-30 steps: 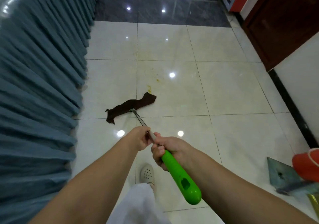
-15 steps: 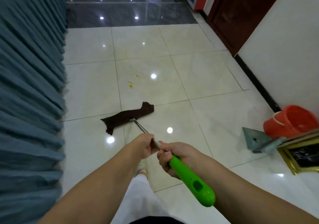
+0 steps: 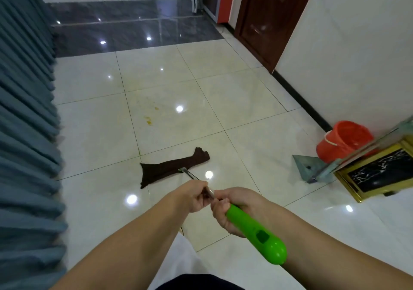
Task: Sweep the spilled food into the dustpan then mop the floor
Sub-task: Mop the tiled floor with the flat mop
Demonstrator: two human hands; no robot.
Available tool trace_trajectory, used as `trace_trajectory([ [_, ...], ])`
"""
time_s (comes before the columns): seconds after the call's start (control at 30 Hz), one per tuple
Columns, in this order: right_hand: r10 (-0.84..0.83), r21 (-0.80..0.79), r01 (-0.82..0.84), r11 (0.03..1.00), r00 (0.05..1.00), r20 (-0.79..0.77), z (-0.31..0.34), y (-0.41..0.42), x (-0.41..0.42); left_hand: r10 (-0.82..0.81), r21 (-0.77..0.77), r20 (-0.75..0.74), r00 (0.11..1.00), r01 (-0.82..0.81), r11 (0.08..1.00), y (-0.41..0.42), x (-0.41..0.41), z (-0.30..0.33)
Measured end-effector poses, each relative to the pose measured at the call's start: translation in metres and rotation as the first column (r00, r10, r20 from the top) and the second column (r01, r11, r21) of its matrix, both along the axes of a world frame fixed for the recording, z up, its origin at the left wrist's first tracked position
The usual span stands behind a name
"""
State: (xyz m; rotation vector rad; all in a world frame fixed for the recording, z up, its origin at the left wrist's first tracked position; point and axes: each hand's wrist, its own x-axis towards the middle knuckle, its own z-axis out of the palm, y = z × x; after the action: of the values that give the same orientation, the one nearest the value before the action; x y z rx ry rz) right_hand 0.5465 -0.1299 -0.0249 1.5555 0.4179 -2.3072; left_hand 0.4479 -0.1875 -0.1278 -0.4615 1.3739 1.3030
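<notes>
2 hands: left hand (image 3: 196, 197) and right hand (image 3: 230, 209) both clenched on 1 mop (image 3: 257, 234); 1 brown cloth (image 3: 173, 168) ahead, 2 yellow stains (image 3: 148, 121) beyond, 1 orange bucket (image 3: 344, 141) far right.

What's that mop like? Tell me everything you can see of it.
The mop has a thin metal pole ending in a glossy green plastic grip with a small hole. Its head is a dark brown cloth, lying flat and rumpled on the pale tiles, short of the yellowish stains. The left hand holds the pole; the right hand clasps the grip.
</notes>
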Motion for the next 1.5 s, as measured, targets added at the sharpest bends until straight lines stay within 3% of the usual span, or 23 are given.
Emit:
trace_trajectory([
  [0.2,0.012,0.040,-0.014,0.999,0.999,0.047,-0.014,0.004,-0.026,-0.005,-0.047,-0.059,0.998,0.003,0.999,0.012,-0.019,-0.005],
  [0.47,-0.009,0.059,0.006,0.998,0.999,0.042,-0.023,0.037,-0.089,0.052,-0.059,0.017,0.999,-0.051,0.997,0.052,-0.087,-0.026],
  [1.17,-0.172,0.020,0.172,0.985,0.985,0.021,-0.036,0.161,-0.280,-0.075,-0.147,0.021,0.997,0.077,0.986,0.190,-0.292,-0.039],
  [1.5,0.074,0.048,-0.073,0.996,0.997,-0.010,-0.023,0.242,-0.257,0.034,-0.019,0.110,0.993,-0.032,0.999,0.245,-0.270,-0.035],
])
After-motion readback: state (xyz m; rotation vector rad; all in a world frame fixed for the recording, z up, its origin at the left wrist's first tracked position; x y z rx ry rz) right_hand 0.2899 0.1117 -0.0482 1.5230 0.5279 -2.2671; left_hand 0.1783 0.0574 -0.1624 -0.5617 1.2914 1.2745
